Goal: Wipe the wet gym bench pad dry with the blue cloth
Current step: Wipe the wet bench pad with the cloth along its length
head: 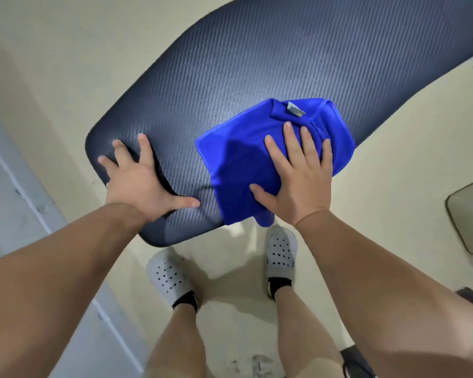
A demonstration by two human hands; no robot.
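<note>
Bench pad (284, 64) stands over a cream floor (230, 268).

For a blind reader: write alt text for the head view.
A right hand presses a blue cloth flat on a dark gym bench pad, while the left hand braces the pad's near corner. White perforated clogs stand on the pale floor below.

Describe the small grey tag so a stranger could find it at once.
Start at the dark ribbed bench pad that fills the upper picture. On its near right part lies the blue cloth, pressed flat under the right hand. The tag sits at the cloth's far edge, just beyond the fingertips: the only pale grey patch on the blue.
</note>
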